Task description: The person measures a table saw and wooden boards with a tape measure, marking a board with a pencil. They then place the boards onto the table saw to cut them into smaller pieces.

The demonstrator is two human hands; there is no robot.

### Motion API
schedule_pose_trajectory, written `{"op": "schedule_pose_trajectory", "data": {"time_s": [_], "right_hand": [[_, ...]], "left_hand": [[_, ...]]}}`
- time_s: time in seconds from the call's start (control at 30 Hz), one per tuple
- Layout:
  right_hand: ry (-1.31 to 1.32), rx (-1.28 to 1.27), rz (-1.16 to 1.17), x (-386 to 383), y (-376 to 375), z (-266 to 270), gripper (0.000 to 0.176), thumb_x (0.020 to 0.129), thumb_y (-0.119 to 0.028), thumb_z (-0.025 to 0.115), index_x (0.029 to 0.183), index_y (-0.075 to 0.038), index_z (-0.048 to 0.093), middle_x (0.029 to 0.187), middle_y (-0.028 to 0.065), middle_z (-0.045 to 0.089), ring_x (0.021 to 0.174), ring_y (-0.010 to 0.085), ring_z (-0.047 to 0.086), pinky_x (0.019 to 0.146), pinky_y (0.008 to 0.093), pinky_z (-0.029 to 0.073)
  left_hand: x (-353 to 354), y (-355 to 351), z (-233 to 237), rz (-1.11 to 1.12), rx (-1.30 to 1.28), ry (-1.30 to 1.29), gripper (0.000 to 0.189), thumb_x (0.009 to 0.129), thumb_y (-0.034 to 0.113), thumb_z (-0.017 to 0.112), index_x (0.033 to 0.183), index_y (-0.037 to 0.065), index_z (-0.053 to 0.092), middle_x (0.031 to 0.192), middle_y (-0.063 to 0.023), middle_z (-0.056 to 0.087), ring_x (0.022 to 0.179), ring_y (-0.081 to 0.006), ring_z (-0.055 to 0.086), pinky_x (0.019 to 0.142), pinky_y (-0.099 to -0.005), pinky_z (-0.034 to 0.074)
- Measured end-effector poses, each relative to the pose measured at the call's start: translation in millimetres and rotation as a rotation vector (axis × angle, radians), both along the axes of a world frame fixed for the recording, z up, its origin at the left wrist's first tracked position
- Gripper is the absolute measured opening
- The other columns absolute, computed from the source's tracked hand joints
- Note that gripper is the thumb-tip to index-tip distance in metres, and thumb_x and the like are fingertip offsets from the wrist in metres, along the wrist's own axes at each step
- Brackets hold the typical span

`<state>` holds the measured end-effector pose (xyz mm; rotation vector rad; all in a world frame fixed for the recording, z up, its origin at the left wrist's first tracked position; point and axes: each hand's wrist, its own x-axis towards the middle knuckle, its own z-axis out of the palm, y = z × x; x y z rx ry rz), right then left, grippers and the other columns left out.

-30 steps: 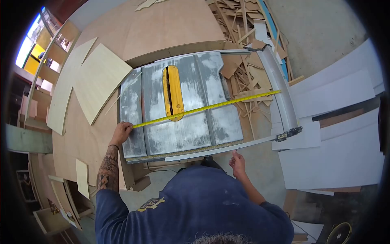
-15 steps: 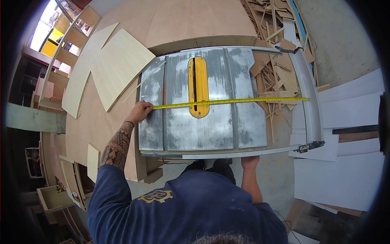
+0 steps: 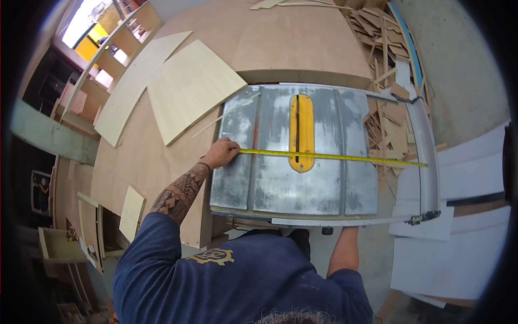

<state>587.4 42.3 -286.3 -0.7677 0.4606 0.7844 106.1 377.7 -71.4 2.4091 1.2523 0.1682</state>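
Note:
My left hand (image 3: pixel 221 153) is closed on the near end of a yellow tape measure (image 3: pixel 356 158), pinching it at the left side of a metal saw table (image 3: pixel 324 189). The blade runs straight across the yellow throat plate (image 3: pixel 302 129) and reaches the long grey fence (image 3: pixel 422 129) at the right. A narrow dark slot lies in the plate. My right forearm (image 3: pixel 343 254) reaches up to the front rail (image 3: pixel 345 220); the rail and table edge hide that hand, so its fingers cannot be seen.
Pale plywood panels (image 3: pixel 194 89) lie on the wooden worktop (image 3: pixel 259 32) at the left and behind the saw. Wood offcuts (image 3: pixel 386 43) are heaped at the back right. White sheets (image 3: pixel 453 264) lie to the right. Cabinet parts (image 3: pixel 91 221) stand at the left.
The camera view has shifted, so the saw and both arms appear farther right and lower. My left hand still grips the tape, which still spans the table to the fence.

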Motion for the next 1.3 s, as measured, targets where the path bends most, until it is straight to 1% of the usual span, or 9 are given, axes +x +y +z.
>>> {"op": "schedule_pose_trajectory", "data": {"time_s": [0.23, 0.3, 0.37, 0.47, 0.57, 0.7, 0.87, 1.1, 1.3], "right_hand": [[-0.028, -0.009, 0.144, -41.0, -46.1, -1.9, 0.063, 0.106, -0.052, 0.040, 0.157, -0.015, 0.047, 0.155, 0.0152, 0.050, 0.145, 0.0342, 0.044, 0.123, 0.0595, 0.031], [0.104, -0.259, 0.470, -83.8, -68.1, 41.7, 0.060, 0.106, -0.055, 0.041, 0.149, -0.015, 0.052, 0.154, 0.0170, 0.050, 0.140, 0.0348, 0.048, 0.121, 0.0571, 0.035], [0.269, -0.262, 0.696, -121.4, -73.4, 94.1, 0.053, 0.105, -0.057, 0.044, 0.131, -0.015, 0.061, 0.134, 0.0166, 0.064, 0.115, 0.0265, 0.065, 0.101, 0.0486, 0.054], [0.250, -0.067, 0.605, -105.8, -89.6, 57.1, 0.048, 0.104, -0.058, 0.045, 0.110, -0.014, 0.063, 0.100, 0.0081, 0.070, 0.081, 0.0155, 0.067, 0.069, 0.0348, 0.057], [0.293, -0.256, 0.636, -101.8, -83.4, 39.1, 0.060, 0.108, -0.064, 0.033, 0.101, -0.012, 0.063, 0.076, -0.0012, 0.063, 0.054, 0.0093, 0.051, 0.050, 0.0288, 0.043], [-0.138, -0.625, 0.239, -147.8, -62.4, 34.7, 0.057, 0.110, -0.058, 0.033, 0.101, -0.009, 0.060, 0.077, 0.0059, 0.059, 0.057, 0.0152, 0.052, 0.052, 0.0342, 0.045], [-0.802, -0.798, 0.214, -163.6, -69.6, 17.7, 0.051, 0.115, -0.047, 0.032, 0.115, -0.002, 0.055, 0.091, 0.0119, 0.063, 0.070, 0.0191, 0.062, 0.072, 0.0337, 0.054], [-0.477, -0.386, 0.922, -96.9, -101.7, 83.0, 0.040, 0.103, -0.031, 0.062, 0.130, -0.001, 0.056, 0.104, 0.0117, 0.069, 0.086, 0.0195, 0.072, 0.085, 0.0344, 0.061], [-0.001, -0.155, 1.120, -74.9, -68.6, 71.0, 0.036, 0.091, -0.009, 0.072, 0.125, -0.002, 0.063, 0.111, 0.0141, 0.070, 0.102, 0.0272, 0.070, 0.096, 0.0536, 0.060]], "left_hand": [[-3.8, -6.8, -11.3, 0.009, 0.069, -0.055, 0.023, 0.097, 0.029, 0.064, 0.103, 0.016, 0.081, 0.100, -0.0114, 0.069, 0.103, -0.0328, 0.068, 0.089, -0.0482, 0.056], [-3.0, -10.3, -12.1, 0.045, 0.078, -0.051, 0.022, 0.096, 0.030, 0.064, 0.103, 0.016, 0.081, 0.101, -0.0107, 0.069, 0.104, -0.0324, 0.068, 0.088, -0.0493, 0.056], [-5.7, -12.7, -11.5, 0.060, 0.075, -0.045, 0.022, 0.096, 0.030, 0.065, 0.103, 0.016, 0.081, 0.102, -0.0101, 0.069, 0.105, -0.0319, 0.067, 0.087, -0.0503, 0.055], [-1.9, -18.9, -12.5, 0.052, 0.115, -0.060, 0.021, 0.095, 0.030, 0.066, 0.102, 0.016, 0.081, 0.103, -0.0094, 0.069, 0.108, -0.0317, 0.067, 0.087, -0.0518, 0.055], [-4.3, -20.5, -11.1, 0.089, 0.157, -0.075, 0.020, 0.095, 0.026, 0.067, 0.101, 0.014, 0.082, 0.100, -0.0117, 0.071, 0.103, -0.0337, 0.068, 0.090, -0.0468, 0.055], [-10.8, -9.0, -27.3, 0.083, 0.168, -0.104, 0.019, 0.094, 0.026, 0.068, 0.101, 0.015, 0.083, 0.100, -0.0125, 0.071, 0.102, -0.0350, 0.068, 0.092, -0.0479, 0.055], [-16.1, -7.7, -6.4, 0.059, 0.084, -0.051, 0.021, 0.096, 0.026, 0.067, 0.104, 0.014, 0.082, 0.101, -0.0134, 0.071, 0.102, -0.0348, 0.067, 0.093, -0.0463, 0.055], [-15.6, 2.4, -12.0, 0.055, 0.059, -0.087, 0.020, 0.095, 0.024, 0.068, 0.103, 0.012, 0.082, 0.101, -0.0142, 0.071, 0.102, -0.0348, 0.068, 0.093, -0.0457, 0.055], [-19.3, -1.6, -4.6, 0.036, 0.043, -0.043, 0.023, 0.095, 0.025, 0.066, 0.104, 0.012, 0.082, 0.099, -0.0166, 0.070, 0.104, -0.0375, 0.066, 0.095, -0.0473, 0.054]]}}
